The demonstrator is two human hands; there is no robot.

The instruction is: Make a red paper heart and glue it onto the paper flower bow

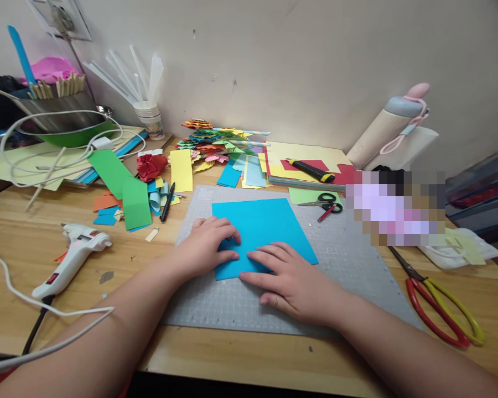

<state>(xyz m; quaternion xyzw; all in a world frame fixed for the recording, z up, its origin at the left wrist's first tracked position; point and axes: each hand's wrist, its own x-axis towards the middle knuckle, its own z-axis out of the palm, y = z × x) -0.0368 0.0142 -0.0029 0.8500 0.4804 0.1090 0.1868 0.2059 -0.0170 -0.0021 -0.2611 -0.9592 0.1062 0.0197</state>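
Note:
A sheet of blue paper (263,221) lies flat on a grey cutting mat (348,293). My left hand (211,243) rests on its left part, thumb and fingers apart. Over the lower edge spreads my right hand (288,276), its fingers stretched across the paper and its thumb near the mat. Neither hand grips anything. Behind the sheet, on the mat's far right part, are small black scissors (327,202) and a piece of light green paper (301,195).
At left lie a white hot glue gun (77,249), a black pen (167,202) and green paper strips (135,202). Red-and-yellow-handled scissors (435,309) lie at right. Behind stand a cup of straws (149,119), paper stacks with a utility knife (311,170), and a bottle (382,127).

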